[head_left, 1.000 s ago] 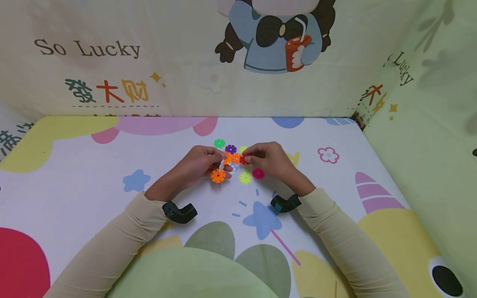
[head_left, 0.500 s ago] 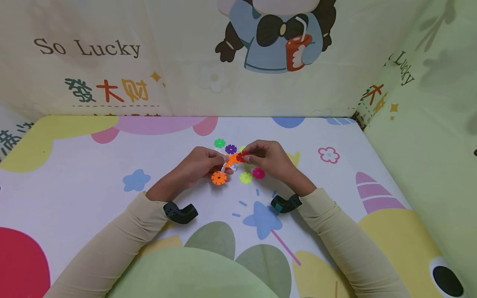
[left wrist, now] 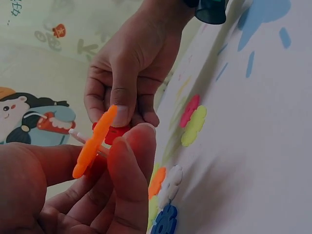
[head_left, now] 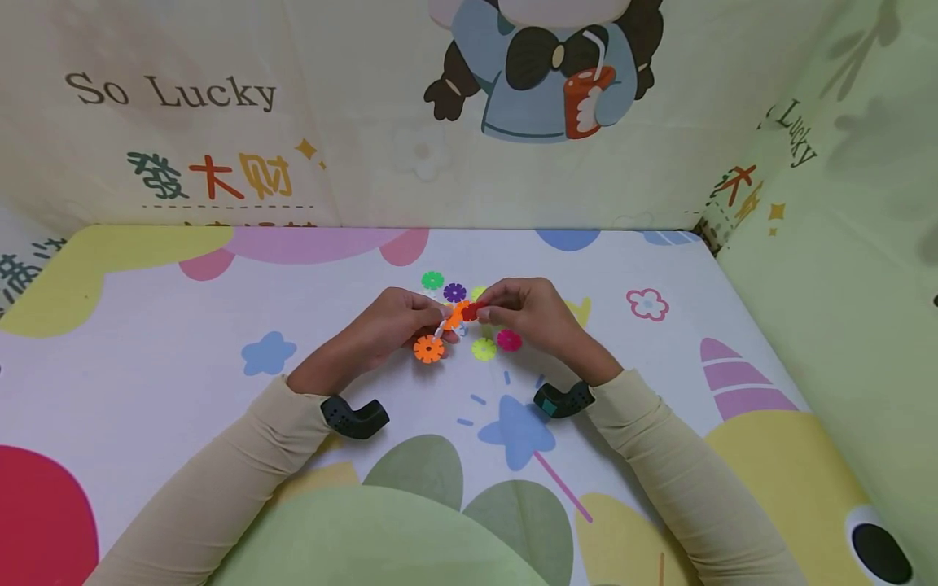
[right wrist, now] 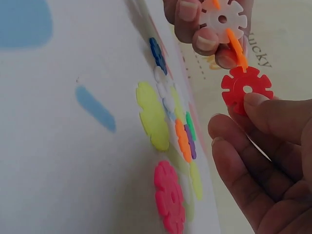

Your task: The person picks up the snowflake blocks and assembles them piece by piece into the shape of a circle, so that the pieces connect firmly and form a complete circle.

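Note:
My left hand [head_left: 388,327] holds a joined chain of notched plastic snowflake discs. In the chain a white disc [right wrist: 208,20] sits between an orange disc [right wrist: 236,47] and another orange disc [head_left: 421,351], which hangs nearest me. Thumb and fingers of my right hand [head_left: 529,311] pinch a red snowflake disc [right wrist: 235,90]. The red disc's notched rim meets the edge of the orange disc; how deep they are slotted I cannot tell. Left fingers hide part of the chain in the left wrist view.
Loose discs lie beneath and around the hands: green [head_left: 432,280], purple [head_left: 455,292], yellow [head_left: 484,350], pink [head_left: 509,340], blue [left wrist: 165,222] and several more. They rest on a patterned white tabletop [head_left: 183,325]. A printed cloth [head_left: 352,122] rises behind.
The red disc has shifted slightly left against the orange disc and turned more edge-on to the head view. The nearest orange disc dipped a little. Both hands stayed nearly in place.

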`<state>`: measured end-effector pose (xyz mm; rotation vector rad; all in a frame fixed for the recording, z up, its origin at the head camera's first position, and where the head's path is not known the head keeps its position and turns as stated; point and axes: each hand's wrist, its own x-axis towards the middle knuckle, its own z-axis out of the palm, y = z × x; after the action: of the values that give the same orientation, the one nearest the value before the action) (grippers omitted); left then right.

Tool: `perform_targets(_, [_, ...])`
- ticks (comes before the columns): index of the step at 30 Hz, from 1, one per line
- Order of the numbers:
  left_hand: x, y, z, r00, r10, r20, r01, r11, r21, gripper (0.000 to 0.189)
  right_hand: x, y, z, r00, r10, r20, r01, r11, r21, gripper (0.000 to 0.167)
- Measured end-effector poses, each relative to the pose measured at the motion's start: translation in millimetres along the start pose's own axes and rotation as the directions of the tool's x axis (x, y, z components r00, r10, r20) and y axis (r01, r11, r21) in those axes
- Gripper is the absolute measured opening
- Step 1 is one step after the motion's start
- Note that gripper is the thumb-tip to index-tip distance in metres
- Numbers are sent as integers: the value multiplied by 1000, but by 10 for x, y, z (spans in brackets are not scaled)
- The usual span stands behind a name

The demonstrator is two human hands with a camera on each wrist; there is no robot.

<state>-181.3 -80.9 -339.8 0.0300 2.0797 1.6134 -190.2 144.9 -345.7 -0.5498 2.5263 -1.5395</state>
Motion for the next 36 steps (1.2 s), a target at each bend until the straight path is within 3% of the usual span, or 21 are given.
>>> perform_targets(8, [0,3,2,1000,-4,8,4,1000,18,30,-21,4,9,998,-59,10,59,998,-10,16])
perform_targets(18, [-21,-5,-15,997,20,73,-19,1000,-12,28,-40,-13,66,990,-142,21,142,990,-3,15])
perform_targets(25, [-12,-15,-9,997,38,71,-36,999,-24,29,-34,-19,53,989,-144,18,144,989,-16,16])
perform_targets(31, [19,-40,-8,987,68,147,-60,997,-58,23,-24,11,29,989,-139,39,140,990,-18,14])
perform_targets(36, [17,-31,-19,982,40,184,-20,994,-109,34,-13,2,-5,988,-139,61,143,986,-81,21])
